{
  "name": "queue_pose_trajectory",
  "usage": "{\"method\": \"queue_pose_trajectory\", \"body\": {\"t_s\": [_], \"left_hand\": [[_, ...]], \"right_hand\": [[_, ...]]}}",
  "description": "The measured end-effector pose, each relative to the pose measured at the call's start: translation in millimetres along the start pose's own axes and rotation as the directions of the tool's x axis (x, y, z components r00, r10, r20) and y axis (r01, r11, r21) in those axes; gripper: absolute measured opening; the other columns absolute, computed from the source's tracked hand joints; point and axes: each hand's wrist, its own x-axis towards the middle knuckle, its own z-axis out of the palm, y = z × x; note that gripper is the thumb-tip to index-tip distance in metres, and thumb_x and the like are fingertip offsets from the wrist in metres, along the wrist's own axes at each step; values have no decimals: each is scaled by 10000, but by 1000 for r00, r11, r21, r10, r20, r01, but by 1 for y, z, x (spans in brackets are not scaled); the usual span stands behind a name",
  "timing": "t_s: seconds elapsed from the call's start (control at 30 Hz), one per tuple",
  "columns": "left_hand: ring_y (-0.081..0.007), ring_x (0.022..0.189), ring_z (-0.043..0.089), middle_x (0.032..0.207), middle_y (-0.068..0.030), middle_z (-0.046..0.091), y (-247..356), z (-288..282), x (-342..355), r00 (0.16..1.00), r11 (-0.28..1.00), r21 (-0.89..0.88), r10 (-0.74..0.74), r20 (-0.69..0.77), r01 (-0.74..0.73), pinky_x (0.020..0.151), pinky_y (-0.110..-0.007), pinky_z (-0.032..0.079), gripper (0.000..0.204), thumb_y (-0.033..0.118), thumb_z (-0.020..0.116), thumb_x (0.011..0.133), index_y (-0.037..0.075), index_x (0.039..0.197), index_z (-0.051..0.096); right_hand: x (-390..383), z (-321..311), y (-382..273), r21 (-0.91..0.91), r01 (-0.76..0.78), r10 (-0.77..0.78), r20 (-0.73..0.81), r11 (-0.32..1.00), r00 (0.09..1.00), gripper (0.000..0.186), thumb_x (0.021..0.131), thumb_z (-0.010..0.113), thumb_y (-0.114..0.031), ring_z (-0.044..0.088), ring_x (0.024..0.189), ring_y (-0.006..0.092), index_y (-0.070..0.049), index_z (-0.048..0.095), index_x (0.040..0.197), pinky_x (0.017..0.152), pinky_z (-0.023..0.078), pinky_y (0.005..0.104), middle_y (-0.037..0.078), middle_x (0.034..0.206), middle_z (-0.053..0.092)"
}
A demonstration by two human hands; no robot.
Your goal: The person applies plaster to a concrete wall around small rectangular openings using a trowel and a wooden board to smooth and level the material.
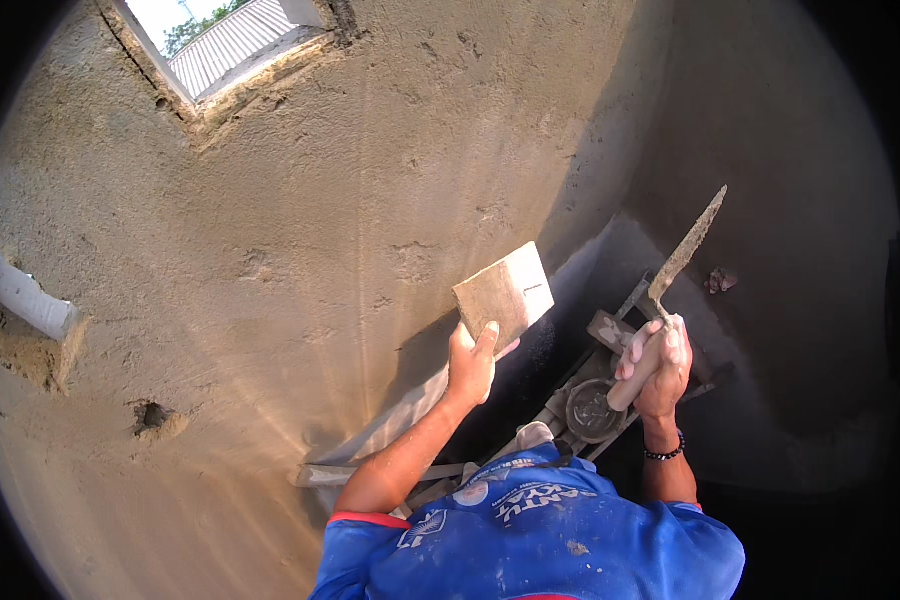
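Though well apart, board (pixel 502 296) in left hand (pixel 472 366) — trowel (pixel 686 252) in right hand (pixel 668 378)

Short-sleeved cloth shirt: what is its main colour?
The shirt is bright blue, seen best in the head view.

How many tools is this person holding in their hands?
2. One is a flat board, held in the left hand. The other is a trowel, in the right hand. Neither is fully hidden.
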Motion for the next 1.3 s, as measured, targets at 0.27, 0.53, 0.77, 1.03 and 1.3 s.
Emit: {"method": "queue_pose_trajectory", "body": {"t_s": [0.27, 0.53, 0.77, 1.03, 1.3], "left_hand": [[-206, 974, 580, 1158, -146, 573, -127, -37, 40, 994, 952, 305, 23, -111, 12, 885, -409, 559, 311, 38, 529, 952, -59, 1239, 456], [-289, 1071, 578, 1269, -146, 506, -115, -33, 41, 964, 966, -47, -256, -68, 253, 941, -589, 506, 394, 51, 528, 944, -6, 1307, 384], [-292, 1101, 588, 1232, -121, 544, -156, -90, 51, 973, 977, 37, -207, -105, 212, 933, -586, 513, 376, 49, 508, 961, 27, 1323, 408], [-329, 1142, 578, 1313, -151, 501, -158, -70, 33, 911, 922, -190, -370, -179, 337, 911, -605, 525, 392, 50, 467, 975, 47, 1358, 382], [-331, 1111, 587, 1278, -159, 512, -151, -67, 24, 900, 918, -173, -388, -199, 357, 887, -592, 541, 393, 60, 457, 974, 55, 1358, 377]], "right_hand": [[-28, -31, 107, -176, -581, 586, -31, 794, 810, 309, 990, 457, -370, 503, 480, 134, -69, 484, 924, 422, 444, 294, 39, 636, 497], [-28, -23, 124, 22, -362, 360, -179, 932, 915, 280, 995, 417, -360, 500, 480, 160, -86, 457, 955, 435, 458, 317, 50, 664, 493], [0, -38, 117, 56, -701, 694, -213, 711, 688, 295, 984, 445, -380, 492, 469, 140, -88, 471, 950, 419, 447, 303, 39, 657, 494], [-50, -21, 172, -30, -468, 449, -231, 883, 863, 287, 995, 444, -367, 491, 495, 165, -83, 468, 957, 432, 448, 320, 49, 658, 491], [-23, -15, 139, 92, -488, 496, -150, 868, 855, 276, 1004, 434, -344, 519, 486, 146, -76, 477, 955, 418, 466, 294, 52, 676, 506]]}}
